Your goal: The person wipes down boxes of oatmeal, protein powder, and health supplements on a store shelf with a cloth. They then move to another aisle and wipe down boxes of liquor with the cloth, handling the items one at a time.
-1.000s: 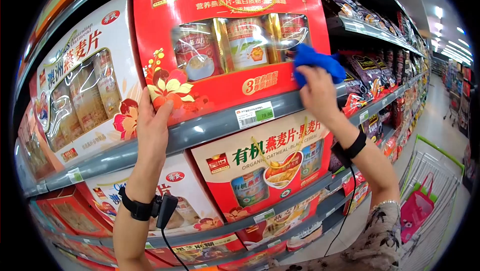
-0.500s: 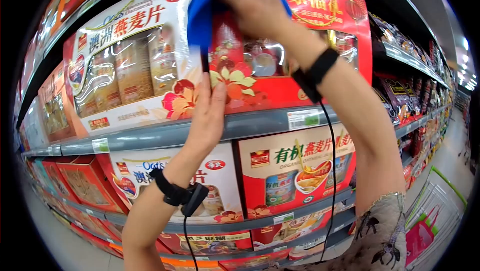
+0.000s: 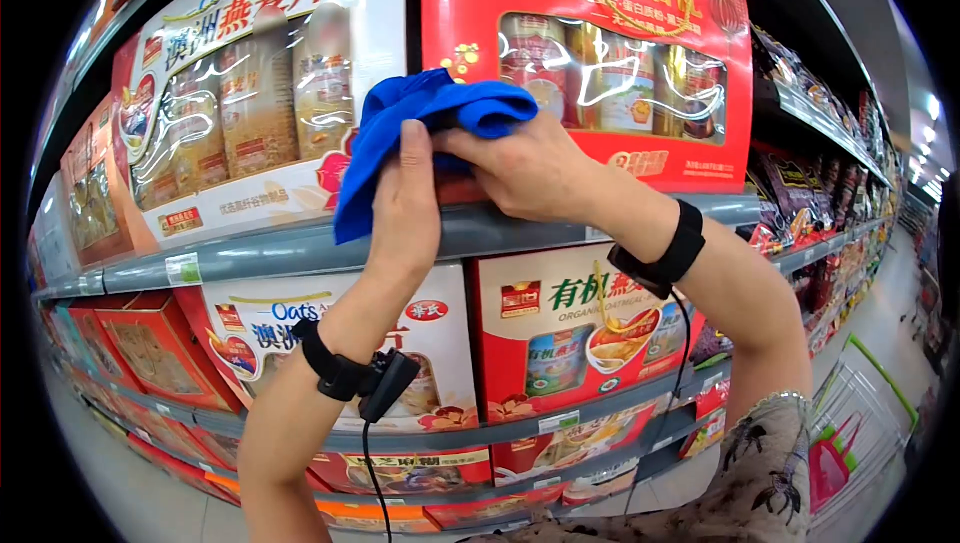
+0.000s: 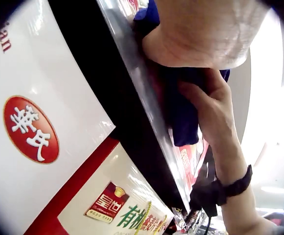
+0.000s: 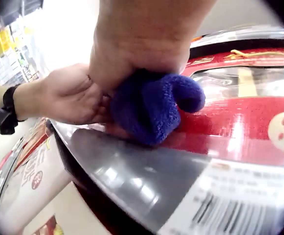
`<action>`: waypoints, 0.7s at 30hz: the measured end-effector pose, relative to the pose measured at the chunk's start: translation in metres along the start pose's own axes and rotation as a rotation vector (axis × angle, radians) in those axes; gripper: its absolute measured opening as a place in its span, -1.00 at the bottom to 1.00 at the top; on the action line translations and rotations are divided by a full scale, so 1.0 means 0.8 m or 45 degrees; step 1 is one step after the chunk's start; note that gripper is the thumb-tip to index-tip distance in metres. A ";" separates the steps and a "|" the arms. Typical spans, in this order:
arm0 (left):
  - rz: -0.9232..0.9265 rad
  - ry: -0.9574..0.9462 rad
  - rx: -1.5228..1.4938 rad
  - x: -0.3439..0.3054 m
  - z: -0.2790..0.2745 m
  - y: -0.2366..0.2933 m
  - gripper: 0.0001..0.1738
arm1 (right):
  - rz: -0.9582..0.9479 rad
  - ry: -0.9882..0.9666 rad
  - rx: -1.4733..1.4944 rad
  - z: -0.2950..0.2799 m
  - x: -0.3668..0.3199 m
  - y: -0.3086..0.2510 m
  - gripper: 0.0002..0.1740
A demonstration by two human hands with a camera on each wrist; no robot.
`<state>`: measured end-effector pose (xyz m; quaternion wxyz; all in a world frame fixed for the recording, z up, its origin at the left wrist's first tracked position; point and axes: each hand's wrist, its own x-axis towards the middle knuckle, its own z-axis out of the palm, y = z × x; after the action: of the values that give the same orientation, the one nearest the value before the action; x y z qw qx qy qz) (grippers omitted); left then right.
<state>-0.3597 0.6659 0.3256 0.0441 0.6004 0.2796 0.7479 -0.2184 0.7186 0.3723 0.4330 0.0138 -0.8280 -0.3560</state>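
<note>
Holding blue cloth (image 3: 385, 138) against shelf edge (image 3: 250, 258): right hand (image 3: 530, 173) grip curled over top, left hand (image 3: 405, 208) pinching side.

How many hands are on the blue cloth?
2. The left hand holds the cloth from below, by the shelf rail. The right hand grips it from the right, before the red box. No other hand shows.
</note>
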 end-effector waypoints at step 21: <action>0.294 0.068 0.188 -0.040 0.006 -0.015 -0.32 | 1.565 0.642 -0.330 -0.181 -0.401 0.106 -0.46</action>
<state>-0.3497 0.6645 0.2924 -0.0940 0.6101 0.2642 0.7410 0.1118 0.8044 0.2502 0.7349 -0.4289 -0.5096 -0.1276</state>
